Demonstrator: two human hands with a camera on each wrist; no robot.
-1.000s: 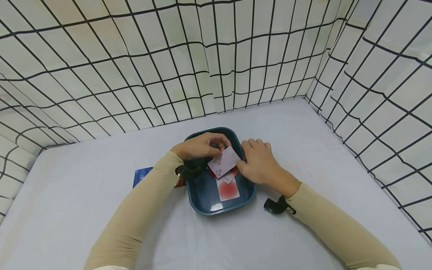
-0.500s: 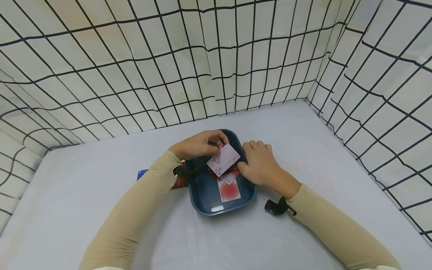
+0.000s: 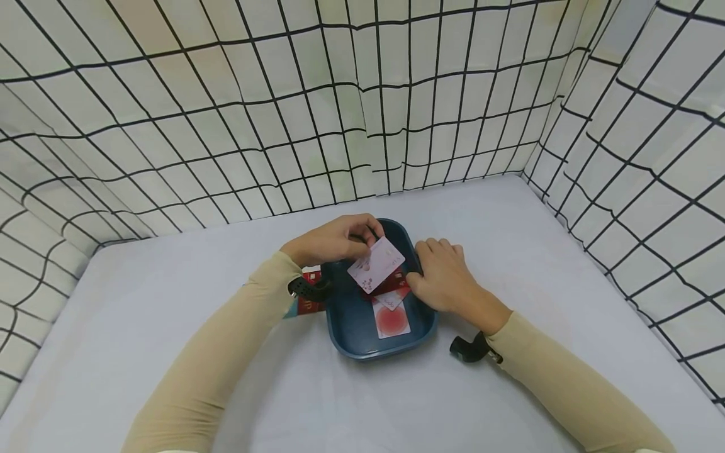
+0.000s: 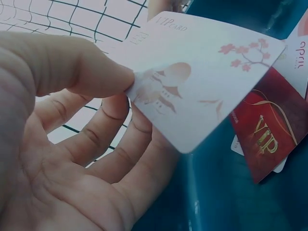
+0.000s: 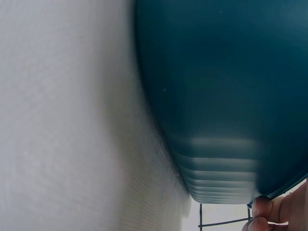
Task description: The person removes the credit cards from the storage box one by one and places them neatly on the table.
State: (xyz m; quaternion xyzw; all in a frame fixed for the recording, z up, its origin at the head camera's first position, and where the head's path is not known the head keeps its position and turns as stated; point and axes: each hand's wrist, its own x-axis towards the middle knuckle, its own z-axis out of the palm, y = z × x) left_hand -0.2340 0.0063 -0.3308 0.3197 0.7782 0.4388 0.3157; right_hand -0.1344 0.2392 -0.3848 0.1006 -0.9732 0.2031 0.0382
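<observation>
Against the tray [image 3: 354, 340], the pale pink VIP card [image 3: 378, 267] has shifted slightly left over the last second, so more of the red VIP card [image 4: 272, 130] shows beneath it. The left sleeve [image 3: 209, 352] now hides nearly all of a blue card seen earlier beside the tray, leaving a small bluish patch [image 3: 292, 309]. The right hand [image 3: 444, 274] has kept its place on the tray.

The left hand [image 3: 340, 242] pinches the pink card by one edge between thumb and forefinger, the other fingers loosely bent behind it. The card is tilted, held over the inside of the tray, above the cards there. The right hand is curled over the tray's right rim, thumb toward the inside.

Inside the dark teal, round-cornered tray, the red VIP card overlaps a white card lettered "april" [image 4: 296, 57], and white corners peek from under the red one. Nearer the tray's front lies a white card with a red disc [image 3: 392, 321].

Outside the tray, just by its left wall, is a red card with gold lettering [image 3: 311, 306], partly covered by the left forearm. The tray stands on a white cloth [image 3: 481, 214]; well behind it rises a black wire grid [image 3: 410, 84].
</observation>
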